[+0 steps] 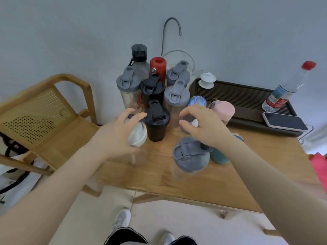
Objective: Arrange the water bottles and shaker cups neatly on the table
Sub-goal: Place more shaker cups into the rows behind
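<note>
1. Writing first: the clear shaker [131, 96] with the grey flip lid at back left carries red lettering running up its side, tilted and too blurred to read for certain. The plastic water bottle [283, 91] on the dark tray [247, 110] wears a red, white and blue label, print too small to make out.
2. The left hand [116, 131] is over the white-lidded clear cup [138, 135] at the front left of the cluster, fingers [136, 117] spread and curled around its lid. Whether they actually press on it, I cannot tell.
3. The right hand [203, 126] has its fingers curved partly open over a small clear cup with a white top [193, 123]. The hand hides most of it, so a grip cannot be confirmed.
4. Orientation: the cluster stands upright on the wooden bench [159, 167], long axes vertical, lids up. The black shaker [157, 122] stands between the two hands, its flip cap pointing away from the camera.
5. In front, the grey-lidded clear shaker [189, 156] stands upright near the bench's front edge, just beside a teal bottle [219, 156] under the right wrist.
6. Behind: a tall grey bottle [139, 59], a red bottle [158, 68], more grey-lidded shakers, a pink cup [223, 108].
7. The water bottle leans on the tray, red cap up and to the right, beside a phone [284, 122] lying face down.
</note>
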Available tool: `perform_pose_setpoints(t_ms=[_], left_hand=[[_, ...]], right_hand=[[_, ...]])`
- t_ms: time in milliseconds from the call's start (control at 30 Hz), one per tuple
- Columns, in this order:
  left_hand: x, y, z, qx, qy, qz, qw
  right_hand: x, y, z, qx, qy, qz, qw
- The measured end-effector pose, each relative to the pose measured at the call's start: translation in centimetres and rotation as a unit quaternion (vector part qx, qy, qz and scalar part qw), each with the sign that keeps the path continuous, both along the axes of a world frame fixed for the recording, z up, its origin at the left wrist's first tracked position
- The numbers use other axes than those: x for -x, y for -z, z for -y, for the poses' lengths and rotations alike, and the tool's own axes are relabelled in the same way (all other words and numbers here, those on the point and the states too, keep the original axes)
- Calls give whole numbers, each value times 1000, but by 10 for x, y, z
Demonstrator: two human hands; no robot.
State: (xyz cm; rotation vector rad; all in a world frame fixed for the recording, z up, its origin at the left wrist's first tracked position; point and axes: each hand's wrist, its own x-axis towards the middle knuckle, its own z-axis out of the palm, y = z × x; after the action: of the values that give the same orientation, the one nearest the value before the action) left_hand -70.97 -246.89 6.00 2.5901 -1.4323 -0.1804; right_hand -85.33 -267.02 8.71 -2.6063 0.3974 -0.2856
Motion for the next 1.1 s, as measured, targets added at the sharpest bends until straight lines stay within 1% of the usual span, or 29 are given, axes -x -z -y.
perform_pose_setpoints(t_ms=[67, 200, 267, 333, 400, 500, 567, 667, 733, 800, 833, 900, 967, 1033, 1100], left_hand=[[-9, 1, -2, 7, 22, -2, 1000], [-24, -2, -2, 83, 7, -86, 993], [-37, -7, -2, 120, -10, -80, 989], [-54, -13, 1, 137, -33, -50, 989], [-70, -17, 6, 129, -46, -22, 990], [-93, -10, 15, 113, -38, -14, 993], [-105, -1, 20, 106, -34, -32, 993], [-114, 11, 26, 127, -27, -75, 989], [-117, 16, 30, 137, -14, -75, 988], [-123, 16, 32, 133, 4, -84, 987], [-126, 16, 32, 133, 12, -106, 985], [-135, 14, 29, 139, 28, -157, 977], [-143, 12, 23, 144, 50, -170, 974], [-149, 12, 21, 136, 76, -169, 973], [-153, 13, 21, 128, 95, -174, 972]], right_hand=[[-15, -2, -8, -6, -21, -27, 999], [-45, -6, -17, 9, -14, -66, 998], [-58, -5, -19, 18, 13, -90, 996], [-71, -2, -23, 23, 44, -102, 994], [-84, 1, -29, 29, 68, -112, 991], [-101, 5, -37, 43, 99, -127, 986], [-109, 9, -40, 54, 122, -132, 982], [-118, 18, -42, 80, 156, -155, 972], [-122, 26, -43, 88, 178, -180, 963], [-126, 36, -45, 70, 204, -199, 956], [-128, 41, -47, 43, 220, -202, 953], [-132, 50, -51, -23, 257, -193, 947], [-136, 57, -57, -56, 290, -179, 938], [-139, 61, -62, -46, 319, -166, 932], [-141, 62, -65, -18, 336, -173, 926]])
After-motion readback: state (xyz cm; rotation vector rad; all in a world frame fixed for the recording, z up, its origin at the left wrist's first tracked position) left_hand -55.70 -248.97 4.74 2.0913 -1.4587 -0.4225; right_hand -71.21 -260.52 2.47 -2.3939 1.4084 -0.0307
